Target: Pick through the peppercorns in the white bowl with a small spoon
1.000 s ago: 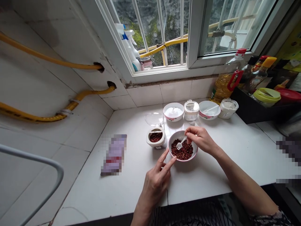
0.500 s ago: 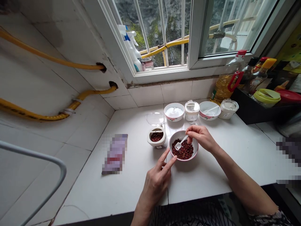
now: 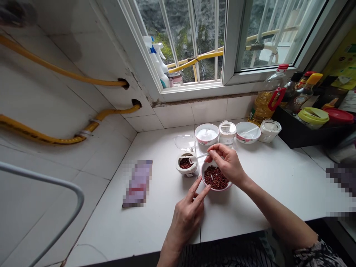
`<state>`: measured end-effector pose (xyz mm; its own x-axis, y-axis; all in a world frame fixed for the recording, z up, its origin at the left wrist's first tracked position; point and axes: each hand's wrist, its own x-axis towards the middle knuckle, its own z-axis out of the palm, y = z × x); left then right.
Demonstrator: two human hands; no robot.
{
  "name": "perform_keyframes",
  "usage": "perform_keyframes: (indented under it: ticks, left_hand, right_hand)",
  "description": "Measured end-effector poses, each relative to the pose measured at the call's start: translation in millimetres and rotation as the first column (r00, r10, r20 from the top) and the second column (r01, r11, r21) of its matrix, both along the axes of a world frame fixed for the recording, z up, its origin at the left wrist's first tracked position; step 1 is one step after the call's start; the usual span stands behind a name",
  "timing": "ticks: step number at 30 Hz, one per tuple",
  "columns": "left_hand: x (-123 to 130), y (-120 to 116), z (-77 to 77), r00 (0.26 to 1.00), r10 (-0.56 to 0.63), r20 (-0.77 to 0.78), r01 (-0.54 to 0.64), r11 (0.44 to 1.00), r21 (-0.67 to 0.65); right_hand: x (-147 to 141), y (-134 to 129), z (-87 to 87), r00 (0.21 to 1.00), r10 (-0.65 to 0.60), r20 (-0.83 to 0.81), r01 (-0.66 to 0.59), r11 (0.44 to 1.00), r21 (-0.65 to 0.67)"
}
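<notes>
"Over the open seasoning jar (image 3: 187, 172), what are you holding in your right hand (image 3: 226, 163)?"

"I'm pinching a white spoon (image 3: 202, 155) by its handle; its scoop is hovering at the jar's mouth."

"And your left hand (image 3: 189, 217)?"

"I'm touching the pink-rimmed bowl (image 3: 220, 190) at its near-left edge with two parted fingers. It's standing just right of the jar, holding dark-red peppercorns (image 3: 216, 178)."

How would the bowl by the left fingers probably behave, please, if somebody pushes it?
The bowl would probably slide rather than tip, as it looks low and wide on a smooth-looking counter. The loose red-brown grains inside might shift if it is jolted. The left hand, fingertips at its rim, may steady it.
</notes>
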<state>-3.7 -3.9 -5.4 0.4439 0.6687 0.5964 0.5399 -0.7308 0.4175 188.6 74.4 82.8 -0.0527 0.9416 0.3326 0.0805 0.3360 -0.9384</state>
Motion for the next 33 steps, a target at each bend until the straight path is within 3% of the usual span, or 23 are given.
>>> perform_keyframes:
  ticks: [2,5,8,10,13,17,23,30,33]
  left_hand:
    - [0.4,-0.2,0.3,1.000,0.002,-0.002,-0.002,1.000,-0.001]
    - [0.6,-0.4,0.3,1.000,0.007,-0.007,-0.007,1.000,0.002]
    - [0.3,-0.8,0.8,1.000,0.011,-0.010,-0.011,1.000,-0.003]
    - [0.3,-1.1,1.6,1.000,0.010,-0.017,-0.010,1.000,-0.016]
    - [0.6,-1.2,2.6,1.000,0.008,-0.019,-0.008,1.000,-0.023]
    - [0.6,-0.6,2.0,1.000,0.005,-0.007,-0.005,1.000,-0.005]
    - [-0.5,-0.6,0.7,1.000,0.005,0.003,-0.005,1.000,-0.008]
    - [-0.7,-0.6,0.5,1.000,0.006,0.006,-0.006,1.000,-0.015]
    - [-1.2,-0.6,0.5,1.000,-0.001,0.005,0.001,1.000,-0.016]
  right_hand:
    - [-6.4,-1.8,-4.3,0.985,-0.048,0.166,0.012,0.978,0.209]
    - [-10.5,-2.6,-11.2,0.915,-0.122,0.385,-0.087,0.871,0.484]
    - [-7.0,-2.8,-11.0,0.897,-0.160,0.413,-0.113,0.819,0.563]
    - [0.6,-3.9,-6.5,0.922,-0.173,0.346,-0.041,0.846,0.531]
    - [18.8,-6.0,-0.5,0.946,-0.182,0.269,0.075,0.928,0.366]
    - [40.2,-4.8,-5.3,0.905,-0.125,0.406,0.042,0.977,0.208]
    - [37.0,-2.4,-17.7,0.842,-0.050,0.538,-0.025,0.991,0.131]
    - [41.3,-5.0,-8.1,0.975,0.059,0.214,-0.019,0.983,-0.184]
    - [43.4,-4.1,-7.7,0.982,0.053,0.182,-0.014,0.978,-0.208]
